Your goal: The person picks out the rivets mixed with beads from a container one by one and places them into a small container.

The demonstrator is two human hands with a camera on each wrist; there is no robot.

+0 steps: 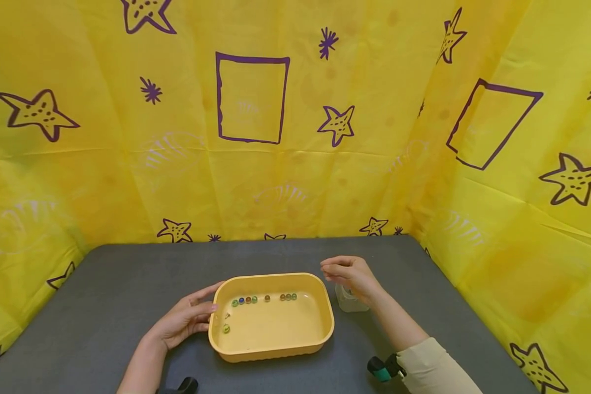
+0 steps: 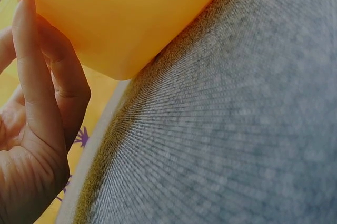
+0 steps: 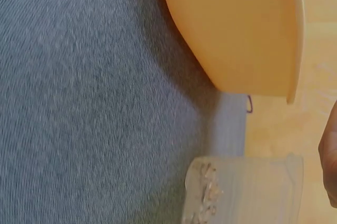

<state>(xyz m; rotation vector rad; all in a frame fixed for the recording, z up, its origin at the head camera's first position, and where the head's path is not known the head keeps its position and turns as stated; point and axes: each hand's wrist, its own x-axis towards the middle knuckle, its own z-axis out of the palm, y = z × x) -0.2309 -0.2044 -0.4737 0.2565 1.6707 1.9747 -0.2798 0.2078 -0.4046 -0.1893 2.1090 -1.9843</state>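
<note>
A yellow plastic basin (image 1: 271, 351) sits on the grey table. My left hand (image 1: 187, 317) holds its left side, thumb over the rim and fingers against the outer wall. Along the far inside edge lie several glass marbles (image 1: 248, 300) in green, blue and brown. A yellow-green marble (image 1: 226, 329) and a tiny pale piece (image 1: 227, 316) lie by the left wall. Over a translucent plastic container (image 1: 352, 302) hovers my right hand (image 1: 352, 276), fingertips drawn together and pointing left; whether anything is between them is hidden. Small brownish bits (image 3: 209, 187) show inside the container.
The grey tabletop (image 1: 143, 268) runs back to a yellow patterned cloth (image 1: 295, 180), which hangs behind and on both sides. The container stands a short gap to the right of the basin.
</note>
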